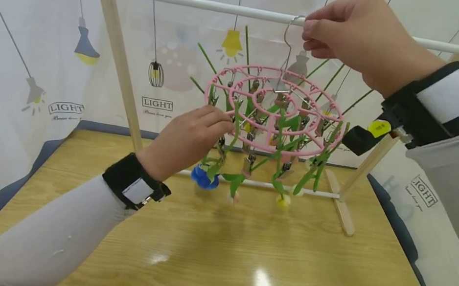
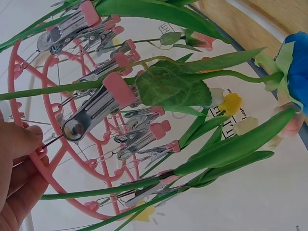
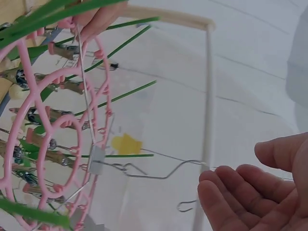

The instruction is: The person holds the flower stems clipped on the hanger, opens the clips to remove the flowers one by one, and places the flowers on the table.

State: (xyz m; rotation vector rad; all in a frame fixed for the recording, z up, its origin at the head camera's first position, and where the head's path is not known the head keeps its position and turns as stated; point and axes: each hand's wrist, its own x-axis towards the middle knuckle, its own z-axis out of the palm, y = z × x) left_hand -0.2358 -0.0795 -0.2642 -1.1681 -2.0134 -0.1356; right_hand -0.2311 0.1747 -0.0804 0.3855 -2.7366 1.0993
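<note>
A round pink clip hanger (image 1: 269, 141) hangs by its metal hook (image 1: 289, 36) at the white rail (image 1: 188, 2) of a wooden-legged rack. My left hand (image 1: 195, 135) pinches the pink outer ring, thumb and fingertips meeting on it in the left wrist view. Up at the rail, my right hand (image 1: 357, 36) has its fingertips right beside the hook; its thumb stands apart from the bent fingers in the right wrist view. Metal clips with pink tips (image 2: 103, 103) hold green-stemmed artificial flowers head down, among them a blue flower (image 1: 205, 177) and a yellow flower (image 2: 232, 104).
The rack's wooden legs (image 1: 119, 62) stand on a wood-grain table (image 1: 213, 254), with a lower white bar (image 1: 320, 193) behind the flowers. A pale backdrop (image 1: 194, 78) printed with lamps closes off the back and sides. Long green stems (image 1: 246, 46) poke up above the ring.
</note>
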